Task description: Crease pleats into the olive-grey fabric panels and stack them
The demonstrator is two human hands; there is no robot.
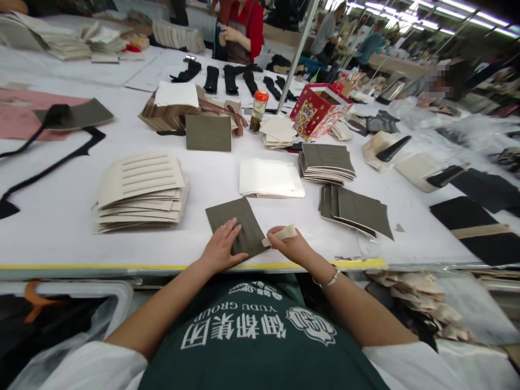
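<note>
While a big white table (211,179) fills most of the space in front of the person, a thin yellow stripe (101,267) runs along its near edge. A red patterned box (317,114) sits toward the far side, and a clear jar with an orange-red lid (258,111) stands near it. To the left is a tall, uneven stack of cream sheets (140,187); the top one has long, thin lines across it. A neat pile of white sheets (270,179) lies near the middle, and two piles of grey-green pieces (327,162) are to the right of it.

One flat, four-sided grey-green sheet (252,222) lies on the table near the yellow stripe, just in front of the person. It is turned at a slant and looks smooth and dull, with faint marks partly under the fingers. The left hand (223,244) is open, palm down, pressing on this sheet with its thumb spread out to the side. The right hand (292,246) is mostly closed and pinches a small, pale cream strip (289,232). One end of the strip is at the sheet's right corner.
</note>
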